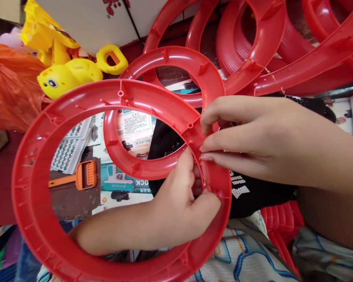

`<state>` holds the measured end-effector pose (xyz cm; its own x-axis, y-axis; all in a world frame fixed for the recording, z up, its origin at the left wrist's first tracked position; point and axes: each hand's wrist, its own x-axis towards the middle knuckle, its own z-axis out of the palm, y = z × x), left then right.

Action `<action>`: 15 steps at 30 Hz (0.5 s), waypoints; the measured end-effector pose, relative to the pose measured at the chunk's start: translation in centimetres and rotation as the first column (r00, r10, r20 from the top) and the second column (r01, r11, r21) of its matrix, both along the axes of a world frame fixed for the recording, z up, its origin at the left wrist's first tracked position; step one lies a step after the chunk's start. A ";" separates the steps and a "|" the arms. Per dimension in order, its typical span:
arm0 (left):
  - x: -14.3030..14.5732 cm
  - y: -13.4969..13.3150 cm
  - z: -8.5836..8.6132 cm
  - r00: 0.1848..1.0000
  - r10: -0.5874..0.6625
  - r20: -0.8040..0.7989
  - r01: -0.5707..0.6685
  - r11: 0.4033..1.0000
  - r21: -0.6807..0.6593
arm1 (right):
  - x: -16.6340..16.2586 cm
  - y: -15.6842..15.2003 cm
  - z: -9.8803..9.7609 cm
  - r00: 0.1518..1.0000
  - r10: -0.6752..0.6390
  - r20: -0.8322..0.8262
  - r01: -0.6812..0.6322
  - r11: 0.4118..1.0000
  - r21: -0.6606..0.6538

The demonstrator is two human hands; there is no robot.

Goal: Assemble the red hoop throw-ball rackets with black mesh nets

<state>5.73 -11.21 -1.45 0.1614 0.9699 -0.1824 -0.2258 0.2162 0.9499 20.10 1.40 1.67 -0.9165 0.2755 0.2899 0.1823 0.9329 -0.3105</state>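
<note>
A large red plastic ring (32,176) fills the middle of the view. A smaller red ring (176,58) lies partly behind it, and the two overlap on the right. My left hand (179,203) reaches up through the large ring, with its fingers pinched on the large ring's right rim at the overlap. Coming in from the right, my right hand (253,137) has its fingers closed over the same spot, pressing on both rings. Whether the two rings are joined there is hidden by the fingers.
More red rings (253,39) are piled at the top right. A yellow toy (67,76) and an orange plastic bag (11,90) lie at the upper left. Printed toy boxes (132,129) and an orange toy rake (82,176) show through the ring. Black fabric (253,196) and patterned cloth (238,254) lie below.
</note>
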 end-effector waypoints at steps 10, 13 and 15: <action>-0.6 -0.7 -0.3 0.998 -0.048 0.051 0.050 0.998 -0.042 | 0.2 0.8 0.4 0.992 0.113 -0.062 -0.116 0.992 -0.050; -0.8 -0.7 -0.5 0.997 -0.058 0.060 0.062 0.996 -0.072 | 0.5 1.0 0.7 0.985 0.159 -0.074 -0.167 0.977 -0.130; -0.9 -0.8 -0.5 0.996 -0.060 0.058 0.066 0.993 -0.094 | 0.7 1.0 1.0 0.971 0.227 -0.072 -0.237 0.953 -0.189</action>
